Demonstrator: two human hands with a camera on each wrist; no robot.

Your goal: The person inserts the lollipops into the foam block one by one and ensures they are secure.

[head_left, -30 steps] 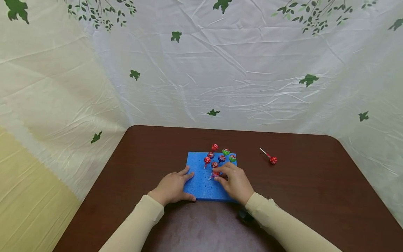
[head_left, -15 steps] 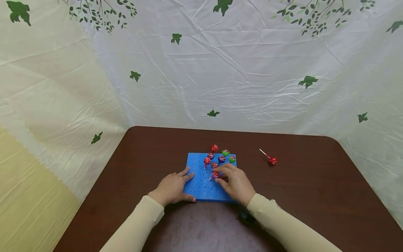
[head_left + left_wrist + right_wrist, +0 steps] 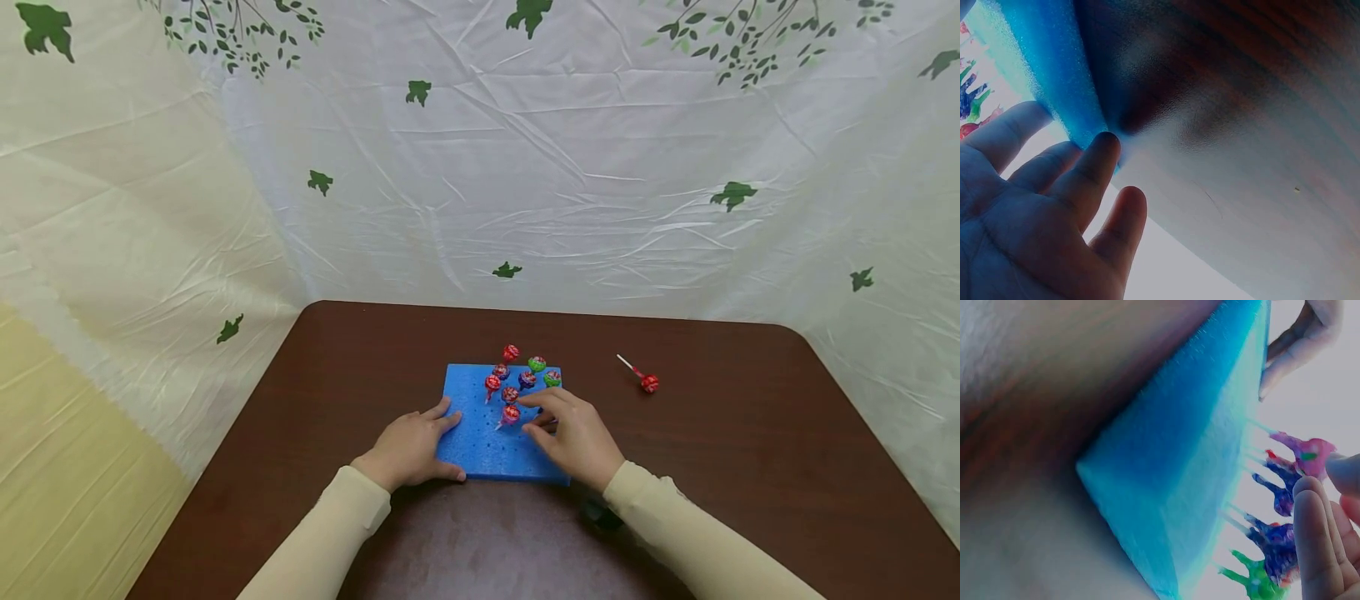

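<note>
Several wrapped lollipops stand by their sticks in a blue foam board (image 3: pixel 468 446) on the table. Nearest the front is a pink-red lollipop (image 3: pixel 510 414), tilted a little. Just to its right, my right hand (image 3: pixel 573 433) has its thumb and fingers parted, holding nothing. In the right wrist view the thumb (image 3: pixel 1344 472) is right by this pink lollipop (image 3: pixel 1315 457). My left hand (image 3: pixel 408 447) rests on the board's left edge with fingers spread. In the left wrist view its fingertips (image 3: pixel 1107 144) touch the side of the foam.
One red lollipop (image 3: pixel 648 382) lies on the brown table (image 3: pixel 750 433) to the right of the board. Green-wrapped lollipops (image 3: pixel 537 364) stand at the board's back right. A white leaf-print curtain (image 3: pixel 450 208) hangs behind the table.
My right hand has let go of the front pink-red lollipop and drawn slightly to the right, and the lollipop stays standing in the board. My left hand has not moved.
</note>
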